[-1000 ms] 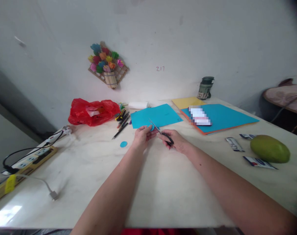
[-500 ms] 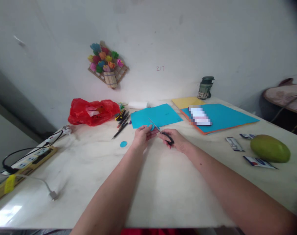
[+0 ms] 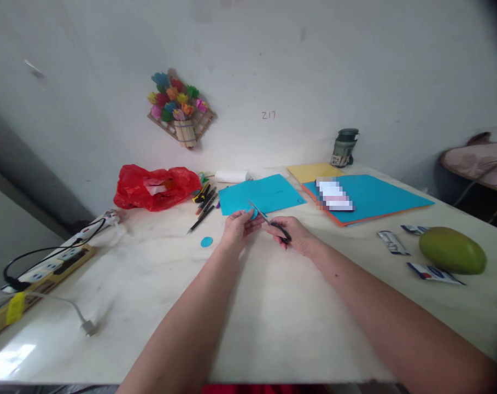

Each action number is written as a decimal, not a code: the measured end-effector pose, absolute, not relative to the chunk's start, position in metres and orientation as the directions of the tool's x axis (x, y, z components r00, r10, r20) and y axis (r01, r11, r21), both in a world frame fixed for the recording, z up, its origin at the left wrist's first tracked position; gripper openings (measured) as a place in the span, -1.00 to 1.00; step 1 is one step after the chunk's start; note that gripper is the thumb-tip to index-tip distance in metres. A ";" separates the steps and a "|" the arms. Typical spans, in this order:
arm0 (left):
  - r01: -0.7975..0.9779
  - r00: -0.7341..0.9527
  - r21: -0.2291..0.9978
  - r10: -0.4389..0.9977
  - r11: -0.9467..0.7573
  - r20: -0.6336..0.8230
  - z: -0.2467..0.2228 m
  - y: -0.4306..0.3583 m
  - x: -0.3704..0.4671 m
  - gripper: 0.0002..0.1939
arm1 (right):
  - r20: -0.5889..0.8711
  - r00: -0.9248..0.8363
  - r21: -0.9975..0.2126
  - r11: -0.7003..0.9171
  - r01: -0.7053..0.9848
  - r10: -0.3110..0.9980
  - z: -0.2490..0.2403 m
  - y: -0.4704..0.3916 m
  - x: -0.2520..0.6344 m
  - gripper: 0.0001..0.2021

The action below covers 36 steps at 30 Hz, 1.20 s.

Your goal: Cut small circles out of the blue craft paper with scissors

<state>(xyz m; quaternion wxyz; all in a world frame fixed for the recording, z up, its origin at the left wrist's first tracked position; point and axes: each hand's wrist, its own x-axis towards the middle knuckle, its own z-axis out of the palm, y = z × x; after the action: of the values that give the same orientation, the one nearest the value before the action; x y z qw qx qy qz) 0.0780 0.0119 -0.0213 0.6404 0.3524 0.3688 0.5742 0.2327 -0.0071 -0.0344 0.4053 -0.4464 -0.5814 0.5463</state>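
Observation:
Between the fingertips of my left hand (image 3: 235, 227) is a small piece of blue paper (image 3: 253, 214), pinched and partly covered by the thumb. My right hand (image 3: 294, 234) is closed round the black handles of a pair of scissors (image 3: 280, 232). The blades point up and left, against or just over the small blue piece. A blue paper disc (image 3: 206, 241) lies flat on the table, left of my left hand. Just beyond both hands rests a large blue sheet (image 3: 260, 194) with a small circle drawn near its right corner.
A red plastic bag (image 3: 156, 189) and several pens (image 3: 201, 218) lie at the back left. A power strip (image 3: 51, 268) runs along the left edge. On the right are a phone (image 3: 335, 194) on stacked coloured paper (image 3: 383, 191), small packets (image 3: 391, 242), a green fruit (image 3: 452, 250) and a bottle (image 3: 344, 148).

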 end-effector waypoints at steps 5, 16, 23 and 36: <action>-0.471 0.058 0.877 0.996 0.093 -0.074 -0.021 0.012 0.078 -0.74 | -0.023 -0.262 -0.997 -0.002 0.080 0.965 -0.034 -0.006 0.232 -0.71; -0.467 0.064 0.881 0.997 0.077 -0.053 -0.024 0.014 0.075 -0.72 | -0.031 -0.255 -0.995 -0.004 0.103 0.966 -0.032 -0.008 0.231 -0.73; -0.477 0.088 0.872 0.993 0.108 -0.075 -0.024 0.015 0.075 -0.75 | -0.012 -0.248 -0.996 0.010 0.089 0.969 -0.032 -0.010 0.230 -0.75; -0.520 -0.003 0.852 0.997 0.061 -0.073 -0.026 0.016 0.076 -0.73 | -0.023 -0.268 -0.998 -0.007 0.063 0.963 -0.033 -0.011 0.229 -0.74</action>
<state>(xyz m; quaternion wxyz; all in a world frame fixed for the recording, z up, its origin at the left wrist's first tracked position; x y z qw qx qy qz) 0.0764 0.0161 -0.0259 0.6277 0.3233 0.3693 0.6042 0.2294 -0.0106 -0.0332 0.4081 -0.4466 -0.5746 0.5512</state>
